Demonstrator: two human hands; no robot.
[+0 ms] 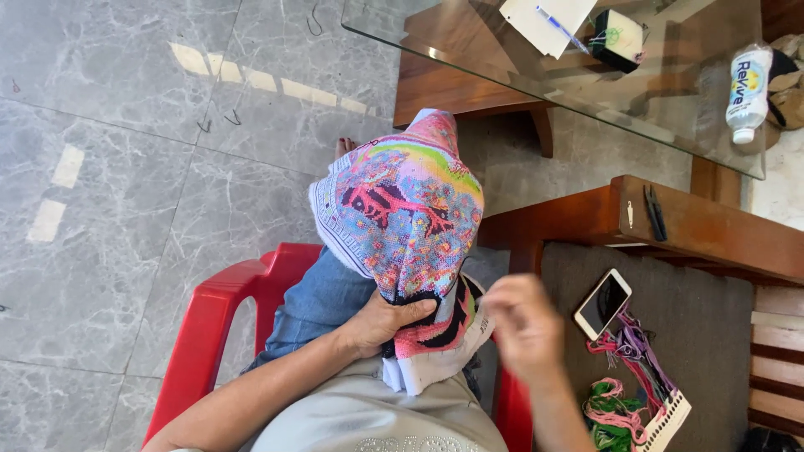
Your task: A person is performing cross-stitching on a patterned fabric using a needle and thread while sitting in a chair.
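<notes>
The colourful embroidered cloth (402, 218) is draped over the knee, gripped at its lower part by the left hand (381, 322), fingers (419, 311) curled closed. The right hand (523, 322) is blurred beside it; its grip cannot be told.

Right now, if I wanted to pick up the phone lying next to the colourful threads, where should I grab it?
Probably by the two long edges of the phone, coming from above. It lies flat and face up on the grey cushion, tilted, with its lower end close to the threads, so the upper end is freer for your grip.
</notes>
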